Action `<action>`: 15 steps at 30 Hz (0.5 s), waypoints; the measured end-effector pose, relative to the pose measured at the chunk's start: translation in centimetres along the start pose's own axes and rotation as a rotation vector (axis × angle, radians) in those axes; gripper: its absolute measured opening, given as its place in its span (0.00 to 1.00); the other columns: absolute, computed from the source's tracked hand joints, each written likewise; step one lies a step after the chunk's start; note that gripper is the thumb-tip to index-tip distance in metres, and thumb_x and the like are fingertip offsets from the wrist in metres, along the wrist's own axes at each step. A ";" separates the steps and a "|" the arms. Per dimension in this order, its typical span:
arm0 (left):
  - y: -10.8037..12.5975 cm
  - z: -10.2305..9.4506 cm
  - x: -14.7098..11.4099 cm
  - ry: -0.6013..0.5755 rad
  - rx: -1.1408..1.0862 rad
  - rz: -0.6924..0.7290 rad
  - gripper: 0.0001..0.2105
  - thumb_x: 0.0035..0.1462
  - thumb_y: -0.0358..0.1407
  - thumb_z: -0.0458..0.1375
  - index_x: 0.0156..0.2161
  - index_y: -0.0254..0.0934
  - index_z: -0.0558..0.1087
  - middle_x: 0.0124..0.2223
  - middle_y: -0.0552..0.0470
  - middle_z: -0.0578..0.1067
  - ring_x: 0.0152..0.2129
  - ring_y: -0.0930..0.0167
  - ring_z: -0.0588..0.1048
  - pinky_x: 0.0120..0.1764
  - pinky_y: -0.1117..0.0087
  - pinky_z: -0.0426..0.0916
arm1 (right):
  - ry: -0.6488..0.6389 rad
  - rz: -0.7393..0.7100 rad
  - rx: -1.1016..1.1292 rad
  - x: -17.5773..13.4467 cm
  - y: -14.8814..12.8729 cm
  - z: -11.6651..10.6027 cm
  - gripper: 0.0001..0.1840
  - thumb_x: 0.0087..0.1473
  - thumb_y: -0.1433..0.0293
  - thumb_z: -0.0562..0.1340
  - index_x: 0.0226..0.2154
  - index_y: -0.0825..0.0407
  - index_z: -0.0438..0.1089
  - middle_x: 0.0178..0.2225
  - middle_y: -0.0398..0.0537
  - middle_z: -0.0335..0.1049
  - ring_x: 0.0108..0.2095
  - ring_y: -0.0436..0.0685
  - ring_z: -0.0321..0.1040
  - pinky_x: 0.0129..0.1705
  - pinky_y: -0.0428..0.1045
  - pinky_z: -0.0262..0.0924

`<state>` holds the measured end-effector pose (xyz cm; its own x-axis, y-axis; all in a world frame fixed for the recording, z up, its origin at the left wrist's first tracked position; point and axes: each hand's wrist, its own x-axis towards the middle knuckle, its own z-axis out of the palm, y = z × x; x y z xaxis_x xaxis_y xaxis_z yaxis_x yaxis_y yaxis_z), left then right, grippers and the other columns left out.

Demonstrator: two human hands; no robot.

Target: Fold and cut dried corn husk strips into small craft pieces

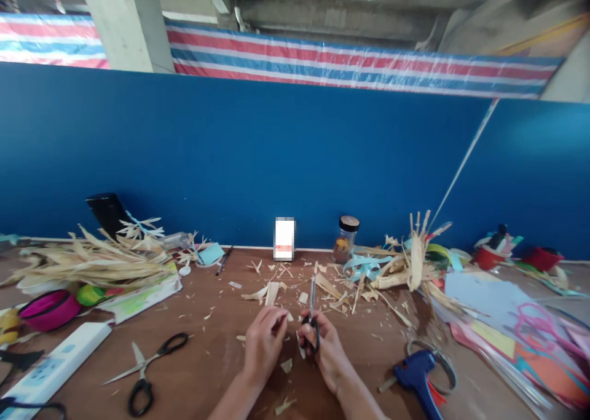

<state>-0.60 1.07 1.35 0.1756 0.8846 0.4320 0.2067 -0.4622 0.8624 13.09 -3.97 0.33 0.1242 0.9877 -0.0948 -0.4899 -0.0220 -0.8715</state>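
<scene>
My right hand [324, 345] is closed around the black handles of a small pair of scissors [312, 297], with the blades pointing away from me, looking closed. To its left, my left hand [264, 340] is pinched at the fingertips. A pale sliver shows beside those fingertips, but I cannot make out what they hold. Dry corn husk scraps [273, 293] lie on the table just beyond both hands, and a small husk piece [286, 366] lies between my wrists.
Larger open scissors [144, 366] and a white power strip [58, 364] lie left. A blue glue gun [417, 374] and a tape roll lie right. Husk piles [92, 263] stand at both sides. A lit phone [284, 238] and a jar [345, 238] stand before the blue partition [258, 149].
</scene>
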 end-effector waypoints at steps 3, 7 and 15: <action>-0.4 0.0 -0.3 -0.059 0.318 0.227 0.08 0.54 0.30 0.51 0.35 0.38 0.73 0.35 0.48 0.72 0.33 0.70 0.70 0.38 0.70 0.64 | 0.016 0.047 0.007 -0.2 -0.2 -0.1 0.18 0.47 0.62 0.63 0.39 0.53 0.62 0.22 0.41 0.65 0.22 0.45 0.61 0.18 0.38 0.44; -0.6 0.0 -0.6 -0.121 0.464 0.361 0.10 0.55 0.28 0.49 0.37 0.39 0.71 0.35 0.48 0.72 0.33 0.70 0.70 0.37 0.71 0.64 | 0.008 0.050 -0.002 -0.1 0.1 -0.1 0.19 0.44 0.63 0.65 0.38 0.53 0.63 0.21 0.39 0.64 0.20 0.45 0.60 0.18 0.39 0.45; 0.1 0.7 -0.8 -0.085 0.195 0.199 0.10 0.54 0.32 0.51 0.41 0.38 0.70 0.37 0.47 0.72 0.34 0.69 0.71 0.38 0.69 0.66 | -0.016 -0.033 0.002 0.1 0.1 0.0 0.23 0.35 0.67 0.70 0.35 0.54 0.64 0.21 0.38 0.65 0.20 0.45 0.59 0.24 0.41 0.52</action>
<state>-0.01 0.21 0.91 0.3100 0.7705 0.5570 0.3398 -0.6370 0.6920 13.06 -3.88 0.23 0.1261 0.9903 -0.0580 -0.4873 0.0109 -0.8731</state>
